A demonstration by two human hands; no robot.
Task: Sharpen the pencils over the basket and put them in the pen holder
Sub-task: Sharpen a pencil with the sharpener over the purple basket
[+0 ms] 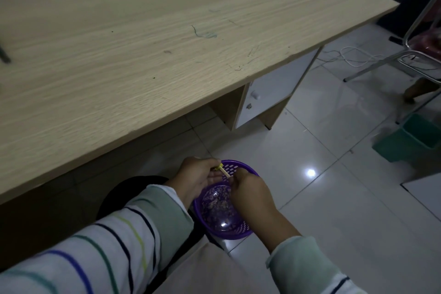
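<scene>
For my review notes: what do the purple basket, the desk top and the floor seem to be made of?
Basket: moulded plastic, glossy, judging by the punched slots in its wall and a highlight inside. Desk top: probably wood-grain laminate board, matt, with printed-looking grain and a square edge. Floor: likely glazed ceramic tile, with grout lines and a mirrored lamp spot.

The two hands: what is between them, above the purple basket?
In the head view, a short pencil spans the gap, from the yellow sharpener in the left hand to the right hand.
</scene>
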